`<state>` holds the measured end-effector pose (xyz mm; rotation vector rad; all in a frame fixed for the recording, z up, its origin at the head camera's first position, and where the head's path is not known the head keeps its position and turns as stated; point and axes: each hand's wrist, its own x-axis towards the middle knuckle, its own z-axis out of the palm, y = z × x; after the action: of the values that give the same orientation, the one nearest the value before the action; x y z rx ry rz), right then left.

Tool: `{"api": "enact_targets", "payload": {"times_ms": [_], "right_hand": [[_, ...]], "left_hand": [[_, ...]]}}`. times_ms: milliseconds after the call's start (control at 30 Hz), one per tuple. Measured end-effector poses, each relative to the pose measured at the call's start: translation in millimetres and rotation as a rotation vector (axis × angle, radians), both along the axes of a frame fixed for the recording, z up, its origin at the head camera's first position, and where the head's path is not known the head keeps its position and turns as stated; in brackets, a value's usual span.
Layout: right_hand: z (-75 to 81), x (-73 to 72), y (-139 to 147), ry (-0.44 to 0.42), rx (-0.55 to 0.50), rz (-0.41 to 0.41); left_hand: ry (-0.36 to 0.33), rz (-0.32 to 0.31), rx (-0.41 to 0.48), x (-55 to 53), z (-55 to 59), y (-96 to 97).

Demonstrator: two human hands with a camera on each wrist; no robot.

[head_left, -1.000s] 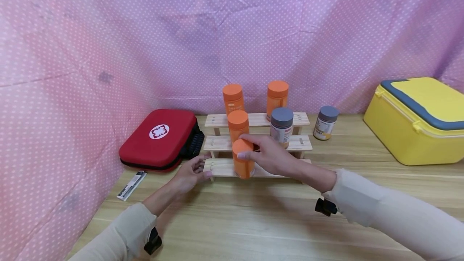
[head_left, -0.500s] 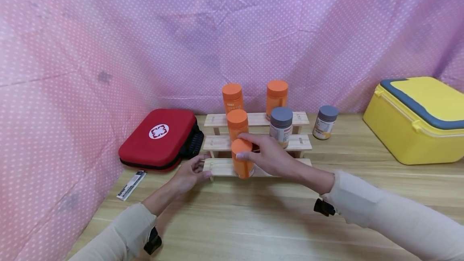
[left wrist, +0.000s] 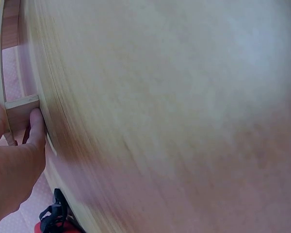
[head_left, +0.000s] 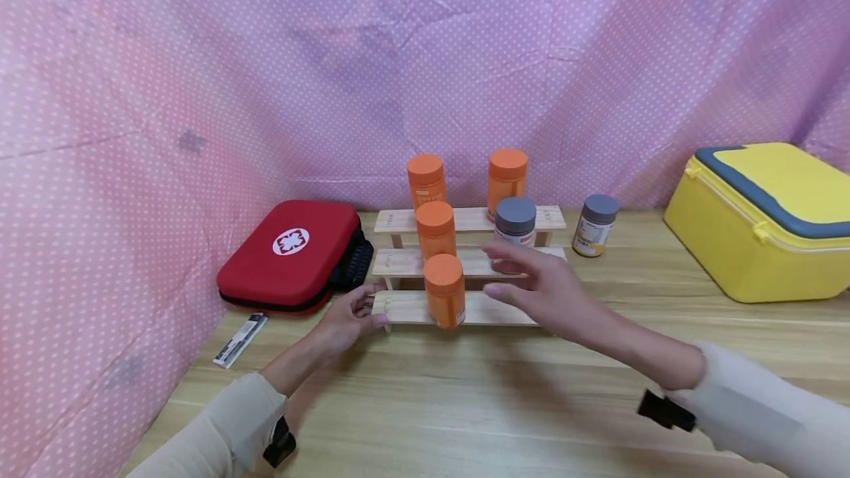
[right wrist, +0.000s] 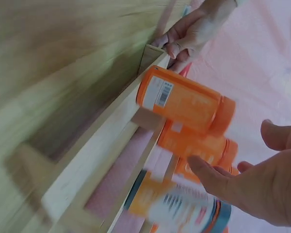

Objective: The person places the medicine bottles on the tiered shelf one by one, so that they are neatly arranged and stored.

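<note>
A three-step wooden rack stands on the table. My left hand grips the left end of its lowest step; the left wrist view shows thumb and finger around the wooden end piece. On that lowest step an orange bottle stands upright. My right hand is apart from it, to its right, with thumb and fingers spread and nothing held. Behind this hand, partly hidden, a grey-lidded bottle sits on the middle step beside another orange bottle. Two more orange bottles occupy the top step.
At the left lies a red first-aid case, with a slim white packet in front. Right of the rack stands a second grey-lidded bottle. A yellow box with a grey-trimmed lid is at the far right. Pink dotted cloth hangs behind.
My right hand has let go of the front orange bottle and moved right, its fingers opening. The bottle stays on the lowest step. My left hand has not moved.
</note>
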<state>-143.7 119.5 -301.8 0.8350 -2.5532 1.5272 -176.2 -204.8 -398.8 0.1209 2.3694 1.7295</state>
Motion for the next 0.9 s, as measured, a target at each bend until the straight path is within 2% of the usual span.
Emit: {"api": "enact_targets", "payload": {"times_ms": [267, 433, 700, 900], "right_hand": [[-1.9, 19.4, 64, -0.025, 0.150, -0.097], [-9.2, 15.3, 103, -0.006, 0.211, -0.192], [-14.7, -5.8, 150, 0.041, 0.283, -0.352], [-18.2, -41.8, 166, 0.057, 0.309, -0.384]], "left_hand": [[-0.004, 0.011, -0.013, 0.9, 1.4, 0.0], [0.017, -0.021, 0.020, 1.5, 0.4, -1.1], [0.012, -0.008, 0.013, 1.4, -0.3, 0.5], [0.006, 0.002, -0.003, 1.7, 0.2, 1.0]]}}
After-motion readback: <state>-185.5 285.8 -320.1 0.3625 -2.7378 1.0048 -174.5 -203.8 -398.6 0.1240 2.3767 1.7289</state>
